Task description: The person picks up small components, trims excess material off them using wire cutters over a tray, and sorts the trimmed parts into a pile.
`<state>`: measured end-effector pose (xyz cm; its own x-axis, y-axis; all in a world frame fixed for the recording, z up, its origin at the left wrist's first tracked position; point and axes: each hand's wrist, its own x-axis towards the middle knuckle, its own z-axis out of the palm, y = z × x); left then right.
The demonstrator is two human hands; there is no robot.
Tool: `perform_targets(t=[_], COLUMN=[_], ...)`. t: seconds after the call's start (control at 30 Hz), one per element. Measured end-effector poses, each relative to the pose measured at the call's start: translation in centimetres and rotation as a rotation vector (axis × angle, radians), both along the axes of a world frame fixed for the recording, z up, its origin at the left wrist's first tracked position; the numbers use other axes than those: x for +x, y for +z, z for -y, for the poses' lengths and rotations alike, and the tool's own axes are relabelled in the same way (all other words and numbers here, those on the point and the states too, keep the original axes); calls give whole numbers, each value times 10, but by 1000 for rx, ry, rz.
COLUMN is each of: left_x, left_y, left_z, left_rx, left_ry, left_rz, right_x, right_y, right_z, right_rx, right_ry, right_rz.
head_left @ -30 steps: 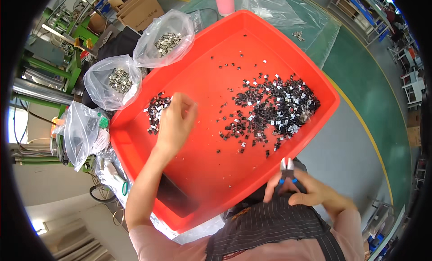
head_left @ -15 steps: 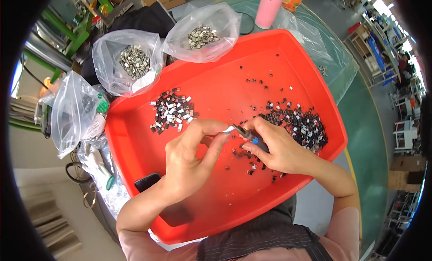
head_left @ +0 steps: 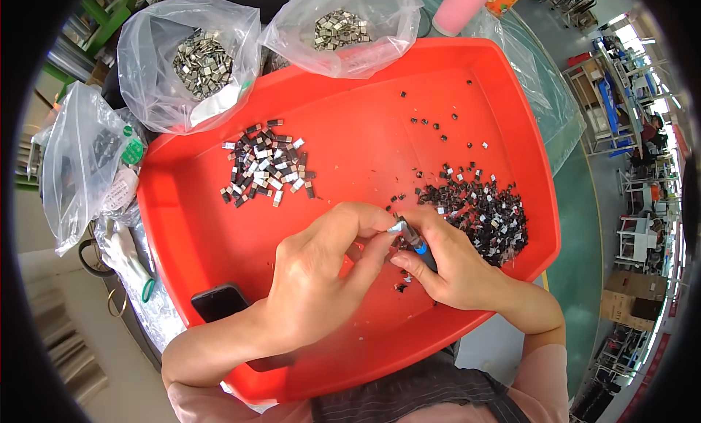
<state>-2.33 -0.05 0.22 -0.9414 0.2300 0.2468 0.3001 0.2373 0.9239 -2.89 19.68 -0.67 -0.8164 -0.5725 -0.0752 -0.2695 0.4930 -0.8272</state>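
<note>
Two-handed work above the red, rectangular plastic tray [head_left: 350,149]. The left hand [head_left: 321,270] is closed in a pinch, its thumb and forefinger holding a small silvery-white piece [head_left: 396,227]. The right hand [head_left: 456,266] is wrapped around hand cutters with blue-and-dark handles [head_left: 422,251], whose metal end meets the piece; whether the blades are parted cannot be told. The piece lies over the middle of the tray, toward its near edge. One second earlier the hands were apart: the left stood beside the loose pile of black-and-white rectangular pieces [head_left: 266,164] near the tray's left edge, and the right held the cutters at the near edge. Half a second earlier the hands had already met. The heap of small black-and-white bits [head_left: 485,215] remains along the right edge.
</note>
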Motion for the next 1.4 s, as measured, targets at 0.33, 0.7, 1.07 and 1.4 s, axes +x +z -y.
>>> perform_targets(t=[0.33,0.7,1.07,1.4], left_x=[1,1,1,0], left_y=[-4,2,1,2], left_z=[-5,-4,-2,-2], left_rx=[39,-7,12,53], left_ry=[37,-15,-30,-57], left_rz=[37,96,158,197], right_x=[1,2,4,5], right_y=[1,2,1,-1], right_z=[0,-1,-2,-3], right_rx=[31,45,27,49], right_ry=[-7,-5,1,2], right_rz=[17,24,21,20])
